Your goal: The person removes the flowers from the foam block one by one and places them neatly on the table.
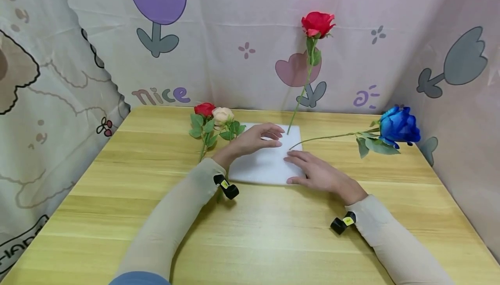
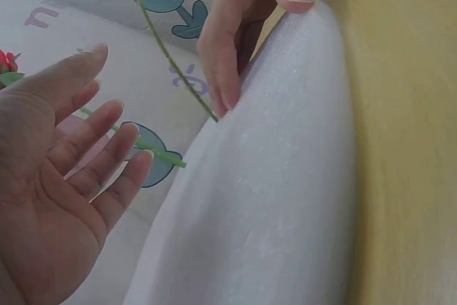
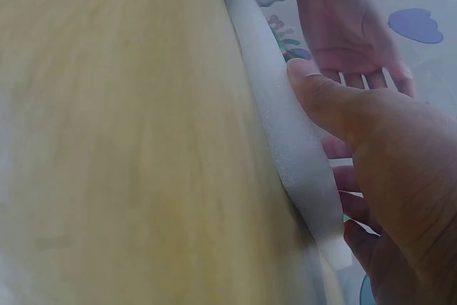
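A white foam block point(image 1: 258, 168) lies on the table with two artificial flowers standing in it. One is a red rose point(image 1: 317, 24) on a long, nearly upright stem; the other, a blue rose point(image 1: 399, 125), leans far to the right. My left hand point(image 1: 258, 139) hovers over the block, fingers loosely bent and holding nothing, near the red rose's stem point(image 2: 170, 156). Resting on the block's right side is my right hand point(image 1: 318, 173), its fingertips beside the base of the blue rose's stem point(image 2: 175, 66) and its thumb point(image 3: 321, 94) at the front edge.
Left of the block, another red rose point(image 1: 205, 109) and a cream rose point(image 1: 223, 116) lie on the wooden table point(image 1: 273, 237), partly behind my left arm. A printed cloth point(image 1: 234, 16) hangs along the table's back edge and sides.
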Action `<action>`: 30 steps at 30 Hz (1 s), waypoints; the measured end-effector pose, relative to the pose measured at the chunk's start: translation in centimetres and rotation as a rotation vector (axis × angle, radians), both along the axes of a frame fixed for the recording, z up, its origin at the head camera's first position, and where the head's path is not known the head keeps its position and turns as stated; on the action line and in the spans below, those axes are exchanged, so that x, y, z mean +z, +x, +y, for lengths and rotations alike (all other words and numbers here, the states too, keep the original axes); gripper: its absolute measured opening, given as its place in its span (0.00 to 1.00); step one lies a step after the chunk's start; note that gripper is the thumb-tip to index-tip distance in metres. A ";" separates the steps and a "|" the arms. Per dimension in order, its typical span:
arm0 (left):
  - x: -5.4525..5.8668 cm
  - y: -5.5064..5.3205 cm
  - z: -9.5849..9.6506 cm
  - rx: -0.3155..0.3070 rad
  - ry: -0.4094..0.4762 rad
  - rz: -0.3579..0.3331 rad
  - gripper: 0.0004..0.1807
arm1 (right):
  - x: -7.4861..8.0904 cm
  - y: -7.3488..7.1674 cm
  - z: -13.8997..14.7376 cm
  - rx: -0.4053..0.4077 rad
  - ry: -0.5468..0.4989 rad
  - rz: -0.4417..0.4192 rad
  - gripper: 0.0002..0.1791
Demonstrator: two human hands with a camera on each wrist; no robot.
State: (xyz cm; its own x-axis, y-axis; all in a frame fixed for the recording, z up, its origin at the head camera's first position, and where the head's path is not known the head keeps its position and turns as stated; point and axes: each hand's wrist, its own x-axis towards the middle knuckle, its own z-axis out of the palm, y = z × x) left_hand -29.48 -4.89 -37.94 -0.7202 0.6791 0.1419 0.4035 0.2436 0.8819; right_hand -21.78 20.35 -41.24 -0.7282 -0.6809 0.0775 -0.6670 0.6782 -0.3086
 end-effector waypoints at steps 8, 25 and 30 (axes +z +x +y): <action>-0.8 -0.6 1.4 -0.067 -0.053 0.019 0.25 | 0.0 -0.1 0.1 0.018 -0.011 0.013 0.40; -2.1 -1.3 3.5 -0.112 -0.169 0.080 0.20 | -0.1 -0.1 0.2 0.017 -0.016 0.007 0.38; -2.3 -1.5 4.4 -0.083 -0.168 0.096 0.18 | -0.2 -0.2 0.2 0.035 -0.020 0.018 0.39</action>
